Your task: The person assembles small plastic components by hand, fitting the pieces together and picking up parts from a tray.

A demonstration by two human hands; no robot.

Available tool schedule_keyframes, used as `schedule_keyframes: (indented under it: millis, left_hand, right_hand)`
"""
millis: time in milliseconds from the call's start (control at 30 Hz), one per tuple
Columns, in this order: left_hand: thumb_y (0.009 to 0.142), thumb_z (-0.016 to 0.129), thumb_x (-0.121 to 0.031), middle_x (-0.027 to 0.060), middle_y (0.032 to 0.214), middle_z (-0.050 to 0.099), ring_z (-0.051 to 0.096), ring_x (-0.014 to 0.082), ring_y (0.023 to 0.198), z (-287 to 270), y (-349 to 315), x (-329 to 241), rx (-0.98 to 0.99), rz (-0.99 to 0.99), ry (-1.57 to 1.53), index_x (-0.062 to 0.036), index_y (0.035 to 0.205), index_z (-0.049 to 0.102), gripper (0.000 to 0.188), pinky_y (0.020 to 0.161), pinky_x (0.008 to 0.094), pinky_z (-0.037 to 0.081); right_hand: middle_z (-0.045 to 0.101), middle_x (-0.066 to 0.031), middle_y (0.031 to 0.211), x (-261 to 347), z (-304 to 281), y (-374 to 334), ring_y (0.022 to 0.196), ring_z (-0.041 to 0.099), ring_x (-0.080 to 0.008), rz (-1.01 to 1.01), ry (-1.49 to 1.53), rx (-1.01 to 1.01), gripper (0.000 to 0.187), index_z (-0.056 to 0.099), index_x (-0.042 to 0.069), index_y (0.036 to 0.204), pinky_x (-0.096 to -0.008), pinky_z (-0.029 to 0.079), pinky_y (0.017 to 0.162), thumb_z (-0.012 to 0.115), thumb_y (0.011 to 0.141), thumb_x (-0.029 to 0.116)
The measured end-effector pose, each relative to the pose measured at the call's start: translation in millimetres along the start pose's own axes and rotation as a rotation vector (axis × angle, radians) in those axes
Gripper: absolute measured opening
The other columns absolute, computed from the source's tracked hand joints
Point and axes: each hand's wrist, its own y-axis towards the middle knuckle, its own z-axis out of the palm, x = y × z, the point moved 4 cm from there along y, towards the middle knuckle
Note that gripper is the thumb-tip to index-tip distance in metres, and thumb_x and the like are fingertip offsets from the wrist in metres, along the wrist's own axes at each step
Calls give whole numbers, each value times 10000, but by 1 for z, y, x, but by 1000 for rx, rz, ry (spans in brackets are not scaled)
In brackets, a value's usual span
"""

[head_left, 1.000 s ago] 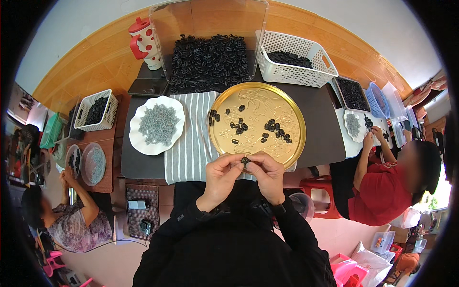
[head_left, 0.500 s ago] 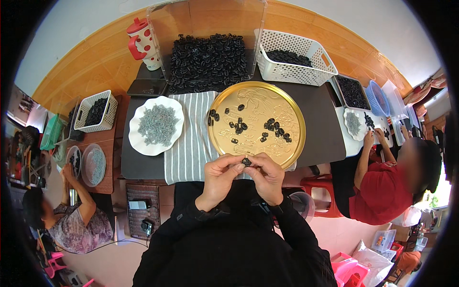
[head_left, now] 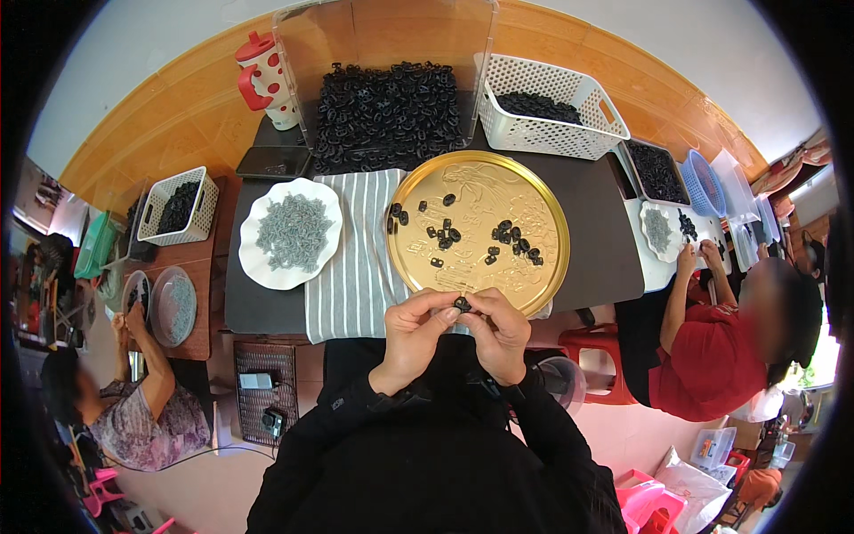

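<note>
A small black plastic part (head_left: 462,303) is pinched between the fingertips of my left hand (head_left: 413,334) and my right hand (head_left: 500,331), just over the near rim of the round gold tray (head_left: 480,169). My fingers hide part of it, so its exact shape does not show. Several small black oval parts (head_left: 507,236) lie scattered on the tray, some in loose clusters. Left of the tray, a white scalloped plate (head_left: 252,267) bears a heap of small grey-clear pieces (head_left: 295,231). A grey-and-white striped cloth (head_left: 356,303) lies between plate and tray.
Behind the tray stand a clear bin (head_left: 382,36) of black parts and a white perforated basket (head_left: 556,138). A red-lidded spotted tumbler (head_left: 267,80) is at the back left. Two people (head_left: 712,356) work at side tables. A red stool (head_left: 600,356) is at the right.
Both my hands have shifted very slightly to the right, and the black part has turned a little between my fingers. The tray and plate have stayed put.
</note>
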Motion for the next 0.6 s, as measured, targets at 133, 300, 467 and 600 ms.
schedule_keyframes:
  millis: [133, 300, 467, 600]
  left_hand:
    - [859, 598, 71, 58, 938, 624, 576, 84, 803, 2, -2, 0, -2, 27, -34, 30, 1052, 648, 203, 698, 202, 475]
    - [864, 590, 76, 50, 931, 615, 571, 81, 807, 4, -4, -1, 20, 62, -46, 34, 1049, 626, 193, 711, 205, 475]
    - [871, 580, 76, 36, 896, 600, 558, 74, 812, 6, -3, -1, 52, 51, -38, 37, 1017, 620, 156, 721, 209, 473]
    - [874, 586, 62, 36, 882, 607, 555, 70, 796, 3, -3, -4, 26, 32, -83, 41, 1026, 623, 159, 718, 212, 470]
  right_hand:
    - [610, -132, 855, 6, 1, -1, 728, 601, -181, -42, -63, -15, 291, 609, -38, 1050, -243, 470, 631, 629, 774, -131]
    - [605, -138, 840, 12, 0, -1, 699, 592, -188, -66, -115, -9, 285, 609, -45, 1037, -249, 464, 615, 629, 767, -133]
    - [597, -143, 822, 14, -1, 0, 691, 590, -201, -94, -188, 14, 258, 603, -48, 1000, -252, 463, 612, 634, 758, -132]
    - [601, -88, 814, 8, -3, 3, 690, 564, -128, 64, -75, 85, 181, 608, -35, 966, -228, 431, 601, 628, 795, -90]
